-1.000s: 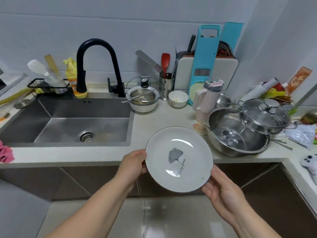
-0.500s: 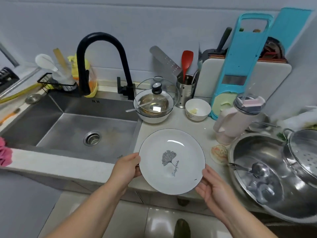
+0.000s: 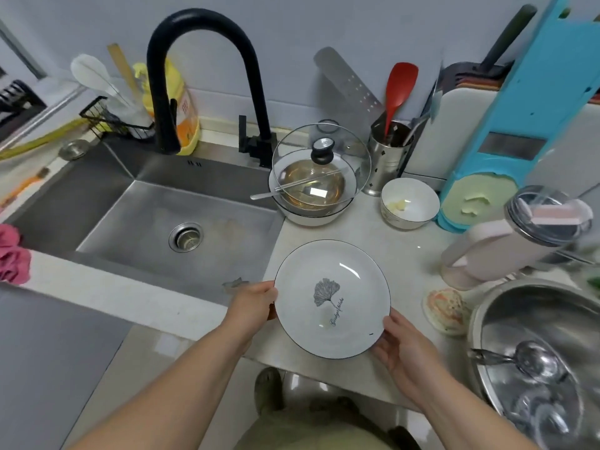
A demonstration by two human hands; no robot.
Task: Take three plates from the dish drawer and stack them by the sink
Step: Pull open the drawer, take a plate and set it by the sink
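A white plate (image 3: 331, 297) with a thin dark rim and a grey leaf print lies level over the pale counter (image 3: 399, 254), just right of the steel sink (image 3: 146, 219). My left hand (image 3: 251, 305) grips its left edge and my right hand (image 3: 401, 347) holds its lower right edge. Whether the plate rests on the counter or hovers just above it cannot be told. Only this one plate is in view, and the dish drawer is out of sight.
A black tap (image 3: 201, 60) arches over the sink. Behind the plate stand a lidded bowl (image 3: 316, 186), a small white bowl (image 3: 409, 203) and a utensil holder (image 3: 388, 154). A pink jug (image 3: 506, 245), a shell-like dish (image 3: 446, 310) and a steel basin (image 3: 539, 358) crowd the right.
Both hands have carried the plate forward from in front of the cabinet to above the counter beside the sink, and lower. The camera has moved closer and tilted down.
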